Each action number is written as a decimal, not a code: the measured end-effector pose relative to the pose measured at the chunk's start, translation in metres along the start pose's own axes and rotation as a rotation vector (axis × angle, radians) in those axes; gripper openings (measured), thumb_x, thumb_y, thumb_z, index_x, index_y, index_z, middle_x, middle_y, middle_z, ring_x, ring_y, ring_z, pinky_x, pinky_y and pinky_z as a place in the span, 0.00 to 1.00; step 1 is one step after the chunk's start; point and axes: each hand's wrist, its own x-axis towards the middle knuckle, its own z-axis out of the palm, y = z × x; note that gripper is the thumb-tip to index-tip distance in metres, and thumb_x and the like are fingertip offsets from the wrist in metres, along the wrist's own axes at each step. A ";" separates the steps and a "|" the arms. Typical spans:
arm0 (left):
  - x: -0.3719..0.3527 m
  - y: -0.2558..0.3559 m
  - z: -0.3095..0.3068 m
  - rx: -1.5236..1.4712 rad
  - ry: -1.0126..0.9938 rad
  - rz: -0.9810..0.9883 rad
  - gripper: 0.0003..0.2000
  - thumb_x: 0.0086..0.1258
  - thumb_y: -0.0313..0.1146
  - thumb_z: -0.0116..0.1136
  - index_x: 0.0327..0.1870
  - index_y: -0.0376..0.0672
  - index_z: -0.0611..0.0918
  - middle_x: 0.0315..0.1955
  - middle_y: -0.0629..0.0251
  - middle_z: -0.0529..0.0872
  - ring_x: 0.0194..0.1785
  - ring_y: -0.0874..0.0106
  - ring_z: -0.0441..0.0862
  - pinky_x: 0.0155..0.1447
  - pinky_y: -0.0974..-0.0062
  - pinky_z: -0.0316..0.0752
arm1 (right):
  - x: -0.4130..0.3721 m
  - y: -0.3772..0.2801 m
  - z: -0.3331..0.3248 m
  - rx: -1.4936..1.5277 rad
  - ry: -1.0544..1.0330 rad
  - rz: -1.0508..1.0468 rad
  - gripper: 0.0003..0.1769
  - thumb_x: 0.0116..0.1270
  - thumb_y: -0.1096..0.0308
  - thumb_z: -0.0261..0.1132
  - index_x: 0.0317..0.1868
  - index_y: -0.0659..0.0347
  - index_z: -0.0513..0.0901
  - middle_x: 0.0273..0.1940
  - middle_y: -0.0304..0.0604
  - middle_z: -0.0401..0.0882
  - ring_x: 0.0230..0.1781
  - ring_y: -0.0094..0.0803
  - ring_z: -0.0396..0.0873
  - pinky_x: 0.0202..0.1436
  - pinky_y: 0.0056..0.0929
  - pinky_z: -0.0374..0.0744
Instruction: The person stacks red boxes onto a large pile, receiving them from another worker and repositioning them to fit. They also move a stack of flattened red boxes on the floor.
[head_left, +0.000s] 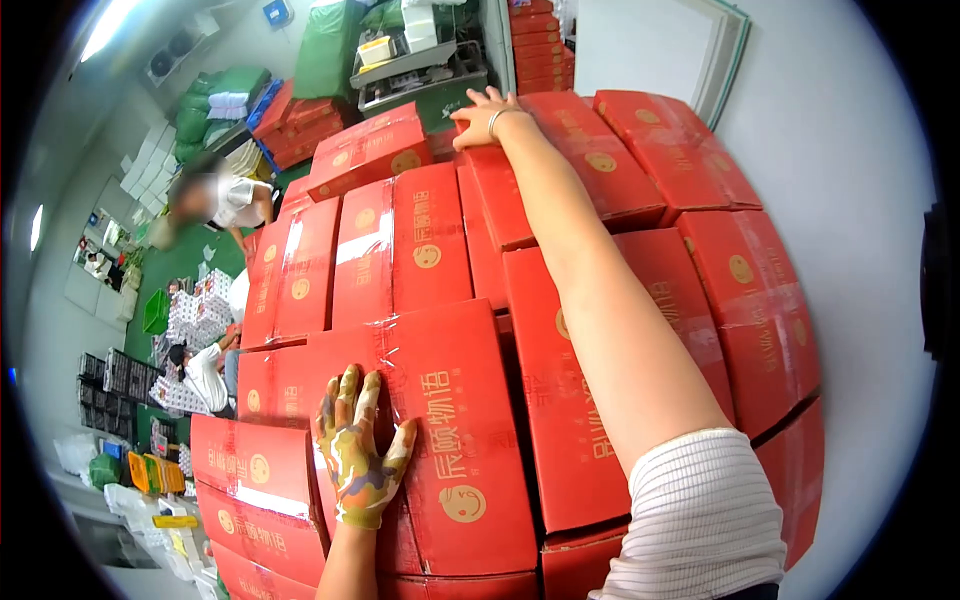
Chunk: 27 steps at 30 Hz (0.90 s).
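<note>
My left hand point(362, 455), in a camouflage-patterned glove, lies flat with fingers spread on top of a large red carton point(450, 400) with gold lettering and a winking-face logo. My right hand point(487, 118) is bare with a bracelet at the wrist. It reaches far forward over the stack, fingers apart, at the far end of another red carton point(495, 195). Whether its fingertips press on that carton's edge I cannot make out. Taped red cartons of the same kind are packed closely around both hands, including one raised carton point(368, 150) to the far left.
A white wall point(850, 250) runs along the right. Down to the left, a person in white point(235, 200) and another person point(208, 375) are near egg-tray-like stacks point(205, 305) on a green floor point(165, 265). Green sacks point(325, 50) and a metal machine point(420, 75) stand beyond.
</note>
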 end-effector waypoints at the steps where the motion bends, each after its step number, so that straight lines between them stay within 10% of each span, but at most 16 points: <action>1: 0.001 0.000 0.000 -0.032 -0.005 -0.004 0.33 0.58 0.44 0.68 0.67 0.43 0.75 0.68 0.53 0.72 0.73 0.51 0.63 0.74 0.51 0.54 | 0.002 0.001 0.006 0.059 0.019 0.033 0.46 0.45 0.37 0.69 0.70 0.26 0.70 0.80 0.46 0.47 0.80 0.54 0.40 0.78 0.60 0.44; 8: 0.005 0.000 -0.001 -0.023 -0.059 -0.002 0.34 0.56 0.34 0.67 0.67 0.38 0.74 0.68 0.50 0.71 0.72 0.50 0.63 0.75 0.53 0.54 | 0.034 0.012 0.016 0.058 0.021 0.265 0.59 0.45 0.26 0.64 0.74 0.53 0.66 0.77 0.48 0.55 0.79 0.43 0.50 0.79 0.56 0.46; 14: 0.004 -0.008 0.002 -0.081 -0.013 0.007 0.34 0.55 0.44 0.70 0.65 0.41 0.77 0.67 0.51 0.73 0.71 0.47 0.65 0.73 0.50 0.56 | 0.030 0.023 0.011 0.029 0.035 0.450 0.60 0.45 0.21 0.61 0.70 0.56 0.71 0.72 0.50 0.66 0.76 0.39 0.56 0.73 0.48 0.53; 18: 0.005 -0.004 -0.003 -0.107 0.108 0.017 0.26 0.58 0.28 0.67 0.60 0.36 0.78 0.62 0.50 0.76 0.67 0.53 0.71 0.69 0.59 0.65 | 0.008 0.061 -0.012 0.358 0.211 0.210 0.45 0.64 0.34 0.56 0.68 0.65 0.71 0.70 0.60 0.66 0.72 0.53 0.64 0.72 0.51 0.64; 20: -0.002 -0.020 0.008 -0.401 0.264 -0.030 0.17 0.63 0.23 0.61 0.55 0.34 0.78 0.56 0.53 0.77 0.61 0.59 0.74 0.67 0.66 0.67 | -0.114 0.079 -0.084 0.126 0.258 0.081 0.33 0.66 0.49 0.59 0.61 0.70 0.76 0.58 0.62 0.79 0.63 0.53 0.75 0.65 0.43 0.73; 22: -0.004 -0.019 0.003 -0.651 0.538 -0.221 0.10 0.64 0.24 0.60 0.45 0.34 0.79 0.41 0.53 0.76 0.48 0.56 0.74 0.59 0.61 0.69 | -0.221 0.121 -0.117 0.693 0.387 0.260 0.22 0.68 0.62 0.60 0.57 0.69 0.76 0.49 0.52 0.83 0.49 0.39 0.82 0.53 0.35 0.78; 27: -0.008 -0.032 0.003 -0.512 0.795 -0.167 0.09 0.67 0.25 0.57 0.45 0.33 0.77 0.40 0.53 0.77 0.47 0.57 0.75 0.54 0.60 0.69 | -0.438 0.192 -0.159 0.417 0.353 0.469 0.15 0.65 0.72 0.61 0.51 0.65 0.78 0.44 0.44 0.82 0.46 0.31 0.80 0.54 0.30 0.77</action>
